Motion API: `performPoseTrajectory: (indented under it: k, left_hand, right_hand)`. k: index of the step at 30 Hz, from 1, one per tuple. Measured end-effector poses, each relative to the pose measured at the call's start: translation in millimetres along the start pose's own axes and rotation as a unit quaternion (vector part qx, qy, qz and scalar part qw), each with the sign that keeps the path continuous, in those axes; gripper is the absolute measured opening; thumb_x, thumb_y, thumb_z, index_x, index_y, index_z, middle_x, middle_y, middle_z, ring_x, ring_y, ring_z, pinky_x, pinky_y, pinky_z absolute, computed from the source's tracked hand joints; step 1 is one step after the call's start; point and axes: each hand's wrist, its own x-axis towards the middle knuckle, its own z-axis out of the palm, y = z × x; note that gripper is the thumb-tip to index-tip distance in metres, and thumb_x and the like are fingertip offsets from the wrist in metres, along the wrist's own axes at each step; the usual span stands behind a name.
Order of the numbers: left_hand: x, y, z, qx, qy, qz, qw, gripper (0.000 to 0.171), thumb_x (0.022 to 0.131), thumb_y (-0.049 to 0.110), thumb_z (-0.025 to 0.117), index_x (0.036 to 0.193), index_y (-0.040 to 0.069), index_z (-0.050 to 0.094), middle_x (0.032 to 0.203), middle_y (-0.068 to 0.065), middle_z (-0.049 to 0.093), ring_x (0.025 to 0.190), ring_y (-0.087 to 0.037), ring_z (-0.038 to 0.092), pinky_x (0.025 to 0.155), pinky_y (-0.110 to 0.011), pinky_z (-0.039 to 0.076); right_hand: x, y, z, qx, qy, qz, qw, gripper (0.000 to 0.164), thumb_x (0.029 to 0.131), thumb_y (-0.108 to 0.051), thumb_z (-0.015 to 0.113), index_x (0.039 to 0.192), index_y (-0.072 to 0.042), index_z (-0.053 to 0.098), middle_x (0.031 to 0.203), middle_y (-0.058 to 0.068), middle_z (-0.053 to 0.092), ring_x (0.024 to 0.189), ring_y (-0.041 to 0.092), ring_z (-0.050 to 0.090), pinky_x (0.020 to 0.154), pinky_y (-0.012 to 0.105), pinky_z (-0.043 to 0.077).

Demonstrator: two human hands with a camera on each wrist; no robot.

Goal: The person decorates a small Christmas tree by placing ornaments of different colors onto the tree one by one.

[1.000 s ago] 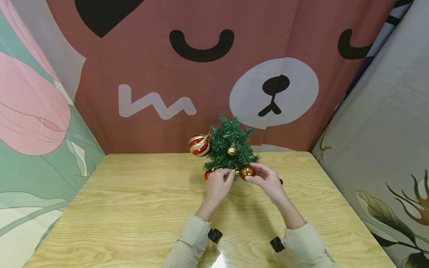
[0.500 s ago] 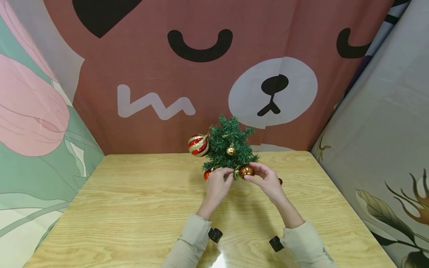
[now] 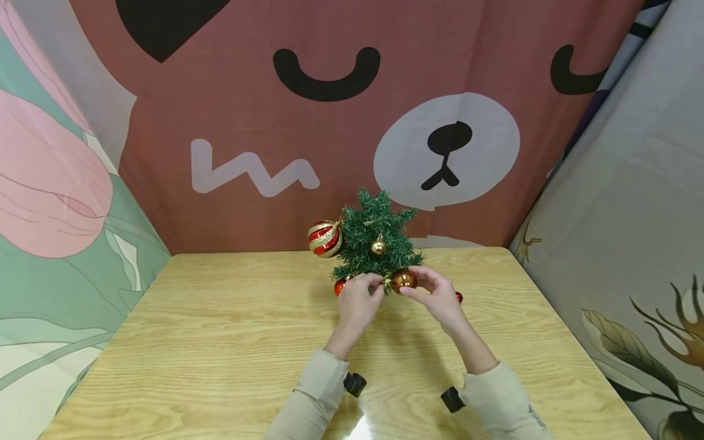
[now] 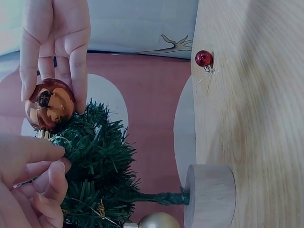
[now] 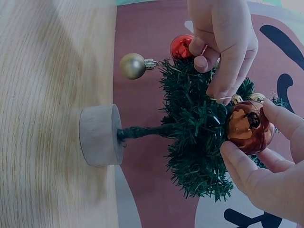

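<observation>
My right hand (image 3: 438,300) grips a shiny copper Christmas bauble (image 3: 404,281) between thumb and fingers, at the lower front of a small green artificial Christmas tree (image 3: 376,238). Just to its left, my left hand (image 3: 359,305) pinches the bauble's thin hanging string (image 5: 219,99) next to the gold cap (image 5: 236,99). Both hands are close against the branches, and the copper ball touches the greenery in the right wrist view. The tree stands upright on a round pale wooden base (image 5: 100,135). Whether the string loops round a branch cannot be told.
Other baubles hang on the tree: a large red-and-gold striped one (image 3: 325,239), a small gold one (image 3: 378,246), a red one (image 5: 182,47) and a matte gold one (image 5: 132,66). A small dark red bauble (image 4: 204,58) lies on the wooden table (image 3: 220,342), right of the tree.
Both hands stay almost in place at the tree. The gold cap between them shows slightly more than a second ago; the whole head view has shifted a little.
</observation>
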Motion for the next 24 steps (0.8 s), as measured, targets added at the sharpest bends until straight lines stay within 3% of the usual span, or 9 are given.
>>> performPoseTrajectory:
  k: [7, 12, 15, 20, 24]
  left_hand:
    - [-0.5, -1.5, 0.9, 0.008, 0.030, 0.011, 0.9994, 0.007, 0.075, 0.009, 0.070, 0.081, 0.009, 0.067, 0.073, 0.000, 0.065, 0.056, -0.010, 0.057, 0.041, -0.018, 0.037]
    - [-1.5, -5.3, 1.3, 0.011, 0.061, 0.044, 0.9971, 0.012, 0.072, 0.002, 0.067, 0.074, 0.011, 0.061, 0.070, 0.001, 0.063, 0.053, -0.010, 0.055, 0.042, -0.019, 0.038]
    - [-2.9, -7.4, 1.5, 0.021, 0.063, 0.067, 0.9955, 0.012, 0.071, -0.001, 0.065, 0.073, 0.011, 0.066, 0.070, 0.001, 0.062, 0.052, -0.009, 0.053, 0.040, -0.017, 0.036]
    - [-4.3, -7.6, 0.0, 0.023, 0.056, 0.081, 0.9949, 0.013, 0.071, 0.000, 0.064, 0.077, 0.008, 0.072, 0.072, -0.002, 0.063, 0.051, -0.009, 0.053, 0.040, -0.014, 0.034]
    - [-5.0, -7.4, -0.9, 0.024, 0.069, 0.094, 0.9929, 0.014, 0.069, -0.001, 0.063, 0.077, 0.006, 0.073, 0.072, -0.004, 0.064, 0.052, -0.009, 0.056, 0.040, -0.015, 0.035]
  right_hand:
    - [-0.7, 1.8, -0.4, -0.006, 0.009, -0.008, 1.000, 0.046, 0.079, -0.005, 0.067, 0.121, 0.006, 0.050, 0.118, 0.020, 0.050, 0.102, 0.025, 0.050, 0.076, 0.020, 0.045]
    - [-0.6, 4.5, -1.4, -0.013, 0.021, -0.006, 1.000, 0.046, 0.078, -0.005, 0.068, 0.120, 0.006, 0.050, 0.118, 0.020, 0.051, 0.102, 0.025, 0.050, 0.075, 0.019, 0.045]
    - [-1.1, 5.8, -2.0, -0.018, 0.027, -0.005, 0.999, 0.046, 0.078, -0.004, 0.068, 0.119, 0.006, 0.051, 0.114, 0.020, 0.052, 0.098, 0.023, 0.052, 0.073, 0.020, 0.046]
    - [-3.3, 5.9, -2.8, -0.018, 0.033, -0.004, 0.999, 0.048, 0.077, -0.004, 0.068, 0.120, 0.007, 0.050, 0.115, 0.021, 0.053, 0.094, 0.017, 0.053, 0.072, 0.019, 0.046]
    - [-4.0, 7.1, -3.4, -0.016, 0.035, -0.009, 0.999, 0.048, 0.077, -0.004, 0.068, 0.120, 0.007, 0.050, 0.117, 0.020, 0.052, 0.094, 0.015, 0.053, 0.072, 0.019, 0.046]
